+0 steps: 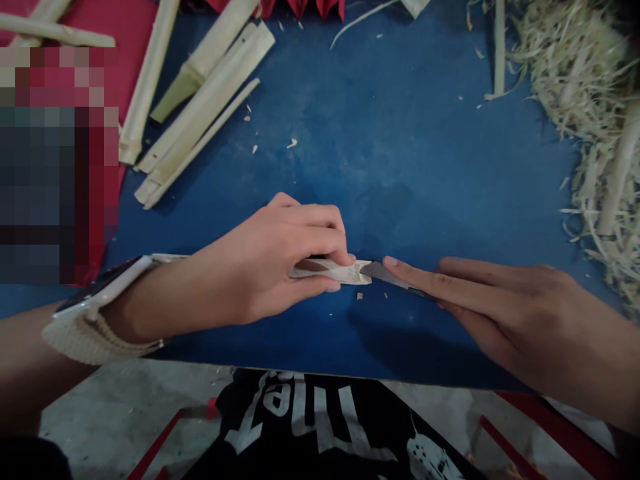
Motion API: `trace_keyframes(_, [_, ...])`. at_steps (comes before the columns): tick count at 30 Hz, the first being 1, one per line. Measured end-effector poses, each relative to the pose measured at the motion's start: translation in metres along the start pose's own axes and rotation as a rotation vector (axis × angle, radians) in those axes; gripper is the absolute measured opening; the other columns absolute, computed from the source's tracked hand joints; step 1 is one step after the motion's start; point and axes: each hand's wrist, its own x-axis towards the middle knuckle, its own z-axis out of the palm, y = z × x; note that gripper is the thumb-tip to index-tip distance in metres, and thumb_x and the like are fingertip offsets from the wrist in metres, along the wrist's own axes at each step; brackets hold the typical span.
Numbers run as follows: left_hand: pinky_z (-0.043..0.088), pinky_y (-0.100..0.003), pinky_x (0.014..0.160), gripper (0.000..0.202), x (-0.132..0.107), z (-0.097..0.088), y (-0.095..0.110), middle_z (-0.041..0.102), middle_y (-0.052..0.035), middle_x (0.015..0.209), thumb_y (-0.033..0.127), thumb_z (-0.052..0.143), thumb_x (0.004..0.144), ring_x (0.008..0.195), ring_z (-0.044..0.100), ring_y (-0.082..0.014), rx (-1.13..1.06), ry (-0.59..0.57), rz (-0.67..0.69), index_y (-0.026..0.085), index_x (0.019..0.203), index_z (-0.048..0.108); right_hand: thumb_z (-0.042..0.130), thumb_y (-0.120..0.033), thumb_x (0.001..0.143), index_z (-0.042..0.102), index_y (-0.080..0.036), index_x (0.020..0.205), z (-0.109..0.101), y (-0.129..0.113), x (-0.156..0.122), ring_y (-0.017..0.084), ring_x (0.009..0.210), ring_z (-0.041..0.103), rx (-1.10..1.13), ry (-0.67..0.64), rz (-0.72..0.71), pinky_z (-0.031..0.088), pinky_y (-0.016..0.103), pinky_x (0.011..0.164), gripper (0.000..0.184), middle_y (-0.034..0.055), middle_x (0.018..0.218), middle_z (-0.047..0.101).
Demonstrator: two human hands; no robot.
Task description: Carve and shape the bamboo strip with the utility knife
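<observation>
My left hand (280, 257) is closed over a split bamboo strip (357, 272), pressing it against the blue table. Its thumb and fingers grip the strip near the right end, and the hollow inner side faces up. My right hand (510, 300) is closed round a knife whose handle is mostly hidden in the palm. The index finger lies along the back of the knife blade (387, 275). The blade's tip touches the strip's open right end. Small chips lie on the table just below that end.
Several split bamboo pieces (210, 113) lie at the upper left, partly on a red surface (135, 40). Heaped bamboo shavings (575, 87) line the right side of the blue table (400, 133). A blurred block covers the far left. The table's front edge runs below my hands.
</observation>
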Motion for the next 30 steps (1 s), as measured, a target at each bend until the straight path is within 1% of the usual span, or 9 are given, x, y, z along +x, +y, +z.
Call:
trace_keyframes(4, [0.058, -0.038, 0.115, 0.010, -0.001, -0.001, -0.001, 0.088, -0.0004, 0.128, 0.029, 0.080, 0.125, 0.096, 0.076, -0.0171, -0.009, -0.007, 0.003, 0.030, 0.129, 0.090, 0.040, 0.001, 0.125, 0.039, -0.036, 0.206, 0.000, 0.001, 0.001, 0.015, 0.062, 0.065, -0.026, 0.027, -0.050, 0.042, 0.030, 0.054, 0.089, -0.0007, 0.099, 0.077])
trace_keyframes(7, [0.058, -0.038, 0.116, 0.010, -0.001, -0.002, -0.002, 0.088, -0.0006, 0.129, 0.030, 0.082, 0.124, 0.096, 0.077, -0.0173, -0.008, -0.013, 0.000, 0.030, 0.130, 0.090, 0.045, -0.002, 0.127, 0.046, -0.032, 0.202, -0.001, 0.006, -0.003, 0.014, 0.064, 0.065, -0.090, 0.032, -0.057, 0.041, 0.033, 0.054, 0.081, 0.0002, 0.107, 0.081])
trace_keyframes(10, [0.057, -0.038, 0.117, 0.011, -0.001, -0.004, -0.003, 0.088, -0.0005, 0.129, 0.033, 0.081, 0.125, 0.094, 0.076, -0.0166, -0.005, -0.025, -0.002, 0.030, 0.131, 0.090, 0.051, -0.007, 0.130, 0.049, -0.029, 0.200, -0.004, 0.011, -0.005, 0.014, 0.063, 0.057, -0.235, 0.023, -0.085, 0.032, 0.037, 0.052, 0.074, -0.0009, 0.101, 0.075])
trace_keyframes(12, [0.056, -0.037, 0.117, 0.010, 0.000, -0.005, -0.004, 0.088, -0.0001, 0.128, 0.034, 0.081, 0.126, 0.091, 0.073, -0.0155, -0.006, -0.032, 0.003, 0.030, 0.131, 0.089, 0.059, -0.012, 0.131, 0.052, -0.024, 0.197, -0.005, 0.014, -0.002, 0.014, 0.065, 0.055, -0.307, 0.040, -0.133, 0.030, 0.038, 0.053, 0.067, -0.0018, 0.099, 0.070])
trace_keyframes(14, [0.055, -0.036, 0.114, 0.010, 0.001, -0.006, -0.004, 0.088, 0.0007, 0.126, 0.034, 0.081, 0.126, 0.090, 0.072, -0.0153, -0.012, -0.033, 0.013, 0.030, 0.131, 0.089, 0.063, -0.015, 0.133, 0.055, -0.023, 0.193, -0.005, 0.016, 0.002, 0.012, 0.067, 0.053, -0.299, 0.057, -0.163, 0.032, 0.035, 0.055, 0.061, -0.0033, 0.100, 0.069])
trace_keyframes(17, [0.054, -0.036, 0.112, 0.011, 0.002, -0.007, -0.003, 0.088, 0.0020, 0.124, 0.034, 0.080, 0.126, 0.094, 0.075, -0.0166, -0.029, -0.057, -0.005, 0.032, 0.134, 0.087, 0.054, -0.018, 0.137, 0.057, -0.028, 0.190, -0.002, 0.017, 0.007, 0.011, 0.066, 0.054, -0.240, 0.075, -0.153, 0.031, 0.032, 0.054, 0.054, -0.0048, 0.099, 0.068])
trace_keyframes(22, [0.051, -0.038, 0.112, 0.017, 0.003, -0.006, 0.000, 0.087, 0.0035, 0.120, 0.038, 0.076, 0.128, 0.094, 0.074, -0.0177, -0.030, -0.074, -0.054, 0.032, 0.143, 0.083, 0.051, -0.010, 0.134, 0.056, -0.026, 0.191, 0.002, 0.018, 0.010, 0.012, 0.066, 0.058, -0.238, 0.075, -0.157, 0.034, 0.033, 0.056, 0.060, -0.0045, 0.100, 0.071])
trace_keyframes(26, [0.049, -0.039, 0.113, 0.018, 0.002, -0.005, 0.001, 0.085, 0.0033, 0.119, 0.036, 0.069, 0.131, 0.094, 0.073, -0.0183, -0.023, -0.076, -0.055, 0.036, 0.146, 0.079, 0.052, -0.009, 0.134, 0.061, -0.023, 0.184, 0.001, 0.015, 0.010, 0.013, 0.066, 0.060, -0.240, 0.084, -0.182, 0.032, 0.037, 0.055, 0.053, -0.0051, 0.096, 0.072])
trace_keyframes(30, [0.050, -0.040, 0.111, 0.017, 0.005, -0.007, 0.000, 0.085, 0.0030, 0.117, 0.036, 0.070, 0.128, 0.093, 0.072, -0.0190, -0.029, -0.106, -0.053, 0.035, 0.143, 0.079, 0.057, 0.000, 0.126, 0.059, -0.022, 0.191, 0.004, 0.011, 0.001, 0.016, 0.069, 0.067, -0.317, 0.098, -0.171, 0.037, 0.041, 0.058, 0.069, -0.0057, 0.090, 0.077])
